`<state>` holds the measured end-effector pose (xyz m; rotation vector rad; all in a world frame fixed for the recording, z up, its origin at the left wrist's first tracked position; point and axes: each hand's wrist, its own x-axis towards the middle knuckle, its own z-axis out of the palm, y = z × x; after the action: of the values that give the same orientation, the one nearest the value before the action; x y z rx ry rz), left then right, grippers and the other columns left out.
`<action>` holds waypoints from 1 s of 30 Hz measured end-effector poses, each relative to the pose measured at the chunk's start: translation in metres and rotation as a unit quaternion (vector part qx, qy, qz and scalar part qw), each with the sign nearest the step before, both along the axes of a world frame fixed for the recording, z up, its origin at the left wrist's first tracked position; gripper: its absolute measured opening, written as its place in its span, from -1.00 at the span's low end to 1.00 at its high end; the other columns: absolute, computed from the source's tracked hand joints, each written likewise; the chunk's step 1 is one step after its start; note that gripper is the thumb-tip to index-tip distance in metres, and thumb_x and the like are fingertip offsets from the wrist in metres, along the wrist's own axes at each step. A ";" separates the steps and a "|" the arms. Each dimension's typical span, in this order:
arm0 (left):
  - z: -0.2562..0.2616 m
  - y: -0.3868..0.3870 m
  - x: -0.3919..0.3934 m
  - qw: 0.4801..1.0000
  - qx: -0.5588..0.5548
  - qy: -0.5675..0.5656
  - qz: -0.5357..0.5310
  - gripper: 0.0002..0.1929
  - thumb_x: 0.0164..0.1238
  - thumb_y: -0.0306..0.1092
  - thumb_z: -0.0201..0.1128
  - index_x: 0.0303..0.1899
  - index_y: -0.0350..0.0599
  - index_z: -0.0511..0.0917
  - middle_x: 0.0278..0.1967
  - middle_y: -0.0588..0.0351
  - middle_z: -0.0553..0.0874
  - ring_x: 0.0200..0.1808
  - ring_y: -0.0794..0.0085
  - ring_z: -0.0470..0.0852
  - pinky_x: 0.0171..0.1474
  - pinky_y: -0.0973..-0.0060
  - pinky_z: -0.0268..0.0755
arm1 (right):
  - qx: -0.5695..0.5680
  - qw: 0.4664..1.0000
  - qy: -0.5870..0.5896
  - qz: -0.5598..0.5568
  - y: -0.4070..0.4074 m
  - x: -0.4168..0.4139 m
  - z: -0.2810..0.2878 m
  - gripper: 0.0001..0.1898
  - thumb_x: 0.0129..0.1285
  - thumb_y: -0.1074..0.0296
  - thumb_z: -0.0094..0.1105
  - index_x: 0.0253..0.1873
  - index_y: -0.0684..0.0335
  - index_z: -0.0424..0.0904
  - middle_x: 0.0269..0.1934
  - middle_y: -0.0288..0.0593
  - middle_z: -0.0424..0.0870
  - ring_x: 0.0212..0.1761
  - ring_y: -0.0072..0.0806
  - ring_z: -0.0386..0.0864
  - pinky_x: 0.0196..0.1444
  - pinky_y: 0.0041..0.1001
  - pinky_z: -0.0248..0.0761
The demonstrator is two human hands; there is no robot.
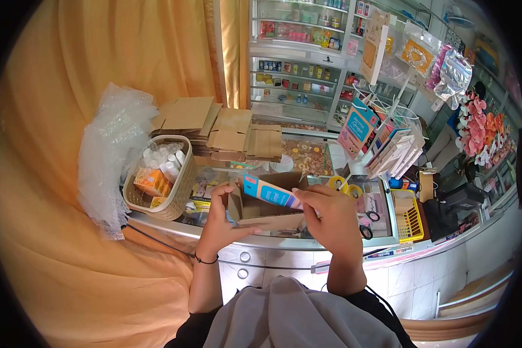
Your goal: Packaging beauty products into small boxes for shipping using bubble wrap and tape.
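Observation:
An open cardboard box (269, 222) stands on the glass counter in front of me. My left hand (222, 217) grips its left side, with the thumb along the near wall. Between the thumb and fingers of my right hand (330, 213) is a flat blue and pink product packet (269, 194), tilted over the box opening. The packet bears writing and resembles the Derma Angel packs (357, 126) hanging on the display rack. Most of the box's inside is hidden by the packet and the near wall.
A woven plastic basket (187, 174) with bottles and an orange box (153, 182) stands left, beside bubble wrap (113, 152). Folded cardboard boxes (230, 126) are stacked behind. Rightward are tape rolls (353, 190), scissors (367, 224), and a yellow basket (417, 219).

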<state>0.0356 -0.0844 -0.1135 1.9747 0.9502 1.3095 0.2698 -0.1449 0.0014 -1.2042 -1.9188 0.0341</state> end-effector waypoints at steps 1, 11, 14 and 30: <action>-0.005 0.003 0.002 1.000 0.014 -0.016 -0.008 0.15 -0.43 -0.21 0.79 0.27 -0.10 0.12 0.21 -0.05 0.37 0.31 0.20 0.37 0.39 0.32 0.17 | 0.000 1.000 0.000 -0.001 0.001 -0.001 0.001 -0.78 0.12 0.65 0.21 -0.14 0.30 0.71 -0.36 -0.07 0.70 -0.36 -0.14 0.67 -0.35 -0.37 0.48; -0.015 0.001 0.004 0.998 0.031 -0.046 0.004 0.10 -0.36 -0.21 0.78 0.24 -0.05 0.11 0.23 -0.08 0.30 0.30 0.16 0.37 0.36 0.27 0.22 | -0.095 0.992 -0.075 0.044 0.033 -0.013 0.011 -0.85 0.13 0.59 0.17 -0.22 0.32 0.71 -0.39 0.04 0.68 -0.34 -0.05 0.66 -0.28 -0.26 0.49; -0.021 0.004 0.004 0.997 0.059 -0.053 0.013 0.16 -0.46 -0.17 0.80 0.25 -0.05 0.11 0.27 -0.07 0.33 0.28 0.19 0.37 0.35 0.28 0.22 | -0.117 0.990 -0.052 0.051 0.036 -0.012 0.013 -0.83 0.11 0.60 0.17 -0.21 0.34 0.70 -0.37 0.07 0.69 -0.33 -0.03 0.66 -0.25 -0.26 0.51; -0.010 -0.005 0.003 0.998 0.061 -0.032 -0.003 0.10 -0.33 -0.20 0.77 0.25 -0.03 0.09 0.33 -0.15 0.21 0.36 0.10 0.35 0.37 0.22 0.26 | -0.128 0.988 -0.001 0.085 0.040 -0.006 0.009 -0.83 0.10 0.66 0.17 -0.21 0.37 0.68 -0.36 0.07 0.67 -0.32 -0.05 0.65 -0.25 -0.30 0.49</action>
<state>0.0389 -0.0892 -0.1240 2.0110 0.8529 1.4492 0.2640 -0.1053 0.0100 -1.2006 -2.0595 0.3796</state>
